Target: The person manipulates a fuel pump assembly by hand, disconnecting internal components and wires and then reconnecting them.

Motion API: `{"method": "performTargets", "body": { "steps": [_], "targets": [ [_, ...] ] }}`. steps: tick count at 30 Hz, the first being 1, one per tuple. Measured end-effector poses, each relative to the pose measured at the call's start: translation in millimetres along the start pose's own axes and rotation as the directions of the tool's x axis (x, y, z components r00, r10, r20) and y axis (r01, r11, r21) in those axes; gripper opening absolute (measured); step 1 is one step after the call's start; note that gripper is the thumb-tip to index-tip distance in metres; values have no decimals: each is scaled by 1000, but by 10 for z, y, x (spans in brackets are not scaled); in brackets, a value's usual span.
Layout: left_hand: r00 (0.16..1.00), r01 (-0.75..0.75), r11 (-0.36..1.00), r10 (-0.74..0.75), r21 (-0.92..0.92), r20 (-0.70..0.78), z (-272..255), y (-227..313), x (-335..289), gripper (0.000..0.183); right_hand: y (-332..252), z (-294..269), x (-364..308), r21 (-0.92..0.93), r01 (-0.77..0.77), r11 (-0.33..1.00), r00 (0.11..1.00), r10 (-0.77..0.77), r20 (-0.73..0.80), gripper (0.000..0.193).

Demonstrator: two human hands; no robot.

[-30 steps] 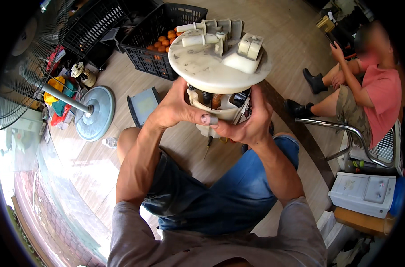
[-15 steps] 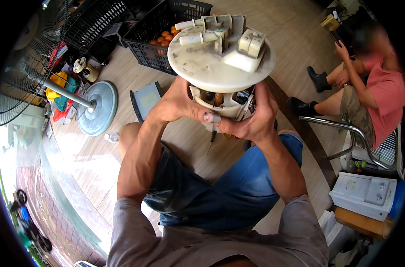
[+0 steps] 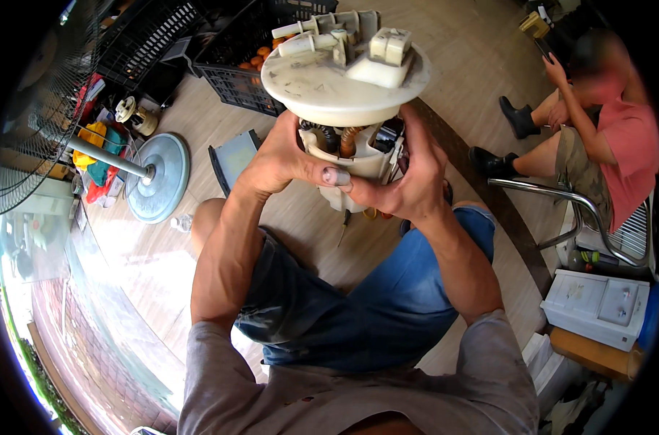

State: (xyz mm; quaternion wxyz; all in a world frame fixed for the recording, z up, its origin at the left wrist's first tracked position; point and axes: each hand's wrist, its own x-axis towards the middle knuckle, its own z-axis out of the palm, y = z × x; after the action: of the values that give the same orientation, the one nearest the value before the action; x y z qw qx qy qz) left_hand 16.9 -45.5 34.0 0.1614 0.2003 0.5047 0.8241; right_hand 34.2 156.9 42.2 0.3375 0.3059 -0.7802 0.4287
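Observation:
A fuel pump module point(image 3: 315, 90) with a round, stained off-white lid is held up in front of me. Two pipe stubs and a square connector block stand on the lid. My left hand point(image 3: 282, 156) wraps round the left side of its body, just under the lid. On the opposite side my right hand point(image 3: 420, 170) grips it, the two thumbs almost meeting at the front. Between lid and body show a brown corrugated hose point(image 3: 349, 140) and a black one. Most of my fingers are hidden behind the body. Below it, a thin screwdriver-like shaft point(image 3: 342, 232) shows against the floor.
A black crate point(image 3: 242, 93) with orange fruit stands beyond. At left are a fan's round base point(image 3: 157, 181), a similar pump unit point(image 3: 142, 119) and a grey flat box point(image 3: 235, 161). A seated person point(image 3: 619, 152) and a white box point(image 3: 596, 308) are at right.
The module has moved slightly left, and its lid is tilted further back. More of the hoses and body under the lid now shows. Both hands keep their hold.

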Motion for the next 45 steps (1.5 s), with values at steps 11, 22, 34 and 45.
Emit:
{"method": "performTargets", "body": {
  "steps": [11, 22, 34, 45],
  "targets": [
    [997, -5, 999, 1, -50, -80, -22, -73, 21, 109, -26, -14, -15, 43, -139, 989, 989, 137, 61, 95],
    [997, 18, 996, -23, -84, -69, 55, -64, 53, 104, 21, 17, -14, 54, -148, 987, 989, 146, 37, 99],
    [998, 31, 992, -38, -125, -49, 30, -103, 72, 104, 22, 30, -29, 24, -170, 985, 985, 169, 38, 103],
    [999, 29, 988, -33, -153, -28, 34, -132, 75, 104, -89, -74, 17, 25, -239, 971, 964, 234, 125, 96]
  ]
}}
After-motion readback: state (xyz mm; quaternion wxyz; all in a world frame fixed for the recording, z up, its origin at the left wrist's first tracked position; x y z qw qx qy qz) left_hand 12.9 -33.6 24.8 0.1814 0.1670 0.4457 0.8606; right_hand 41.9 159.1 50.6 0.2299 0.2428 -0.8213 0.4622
